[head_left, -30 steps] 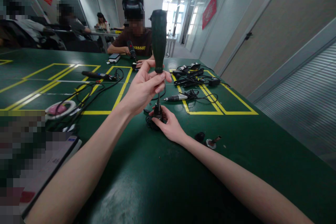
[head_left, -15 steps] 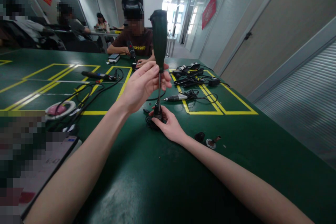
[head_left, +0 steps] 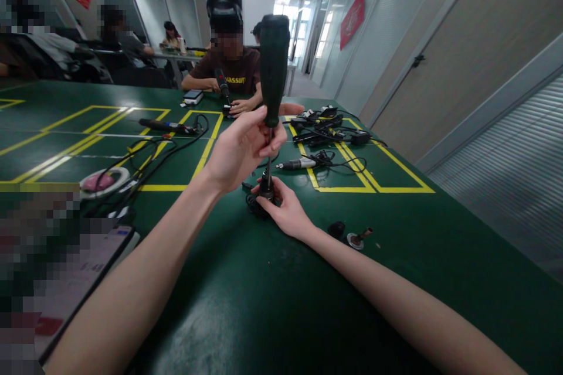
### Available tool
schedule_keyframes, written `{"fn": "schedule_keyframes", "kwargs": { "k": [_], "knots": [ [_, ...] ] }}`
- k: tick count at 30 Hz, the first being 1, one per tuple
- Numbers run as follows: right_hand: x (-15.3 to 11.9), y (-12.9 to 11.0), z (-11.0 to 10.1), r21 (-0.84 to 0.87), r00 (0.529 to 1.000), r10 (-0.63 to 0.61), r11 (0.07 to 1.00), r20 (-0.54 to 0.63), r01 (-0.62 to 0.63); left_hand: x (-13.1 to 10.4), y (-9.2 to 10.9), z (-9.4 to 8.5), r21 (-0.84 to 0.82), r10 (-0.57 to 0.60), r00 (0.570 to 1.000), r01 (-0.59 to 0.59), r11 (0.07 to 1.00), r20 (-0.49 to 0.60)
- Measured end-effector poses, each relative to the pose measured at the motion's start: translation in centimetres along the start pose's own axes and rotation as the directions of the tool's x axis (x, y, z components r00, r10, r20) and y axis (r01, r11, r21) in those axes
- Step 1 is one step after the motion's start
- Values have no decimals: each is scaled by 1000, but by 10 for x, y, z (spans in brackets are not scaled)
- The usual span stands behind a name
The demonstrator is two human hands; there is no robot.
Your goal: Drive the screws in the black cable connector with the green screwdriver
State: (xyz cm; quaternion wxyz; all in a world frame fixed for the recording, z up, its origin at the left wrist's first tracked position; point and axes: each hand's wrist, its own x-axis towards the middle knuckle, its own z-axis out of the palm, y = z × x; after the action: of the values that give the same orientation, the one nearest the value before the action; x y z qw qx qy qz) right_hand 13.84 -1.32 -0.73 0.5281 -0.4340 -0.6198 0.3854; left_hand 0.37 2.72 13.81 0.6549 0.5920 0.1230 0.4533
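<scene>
In the middle of the view a screwdriver (head_left: 274, 64) with a dark green handle stands nearly upright. My left hand (head_left: 240, 149) is closed around it where the handle meets the shaft, one finger sticking out to the right. The screwdriver's lower end meets the top of a small black cylindrical part (head_left: 266, 187); its tip cannot be made out. My right hand (head_left: 290, 211) grips that part low down against the table. Coiled black cable (head_left: 254, 206) lies beside it. Right of my right wrist are a black cap (head_left: 336, 229) and a round metal piece with a stem (head_left: 357, 239).
The green table (head_left: 272, 304) has yellow tape outlines. A grey electric screwdriver (head_left: 294, 164) and tangled black cables (head_left: 321, 129) lie to the right. On the left are another corded tool (head_left: 167, 126), a white ring-shaped roll (head_left: 104, 181) and a phone (head_left: 88, 281). A person (head_left: 233, 64) sits opposite.
The fingers of my left hand have shifted on the screwdriver, one now stretched to the right. The handle leans slightly more to the right. My right hand keeps its hold on the black part.
</scene>
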Motion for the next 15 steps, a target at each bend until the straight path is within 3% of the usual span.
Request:
{"fn": "schedule_keyframes", "kwargs": {
  "k": [15],
  "knots": [
    [1,1,0,14,1000,-2,1000,0,2,4,-14,-7,56,82,995,-79,995,-53]
  ]
}}
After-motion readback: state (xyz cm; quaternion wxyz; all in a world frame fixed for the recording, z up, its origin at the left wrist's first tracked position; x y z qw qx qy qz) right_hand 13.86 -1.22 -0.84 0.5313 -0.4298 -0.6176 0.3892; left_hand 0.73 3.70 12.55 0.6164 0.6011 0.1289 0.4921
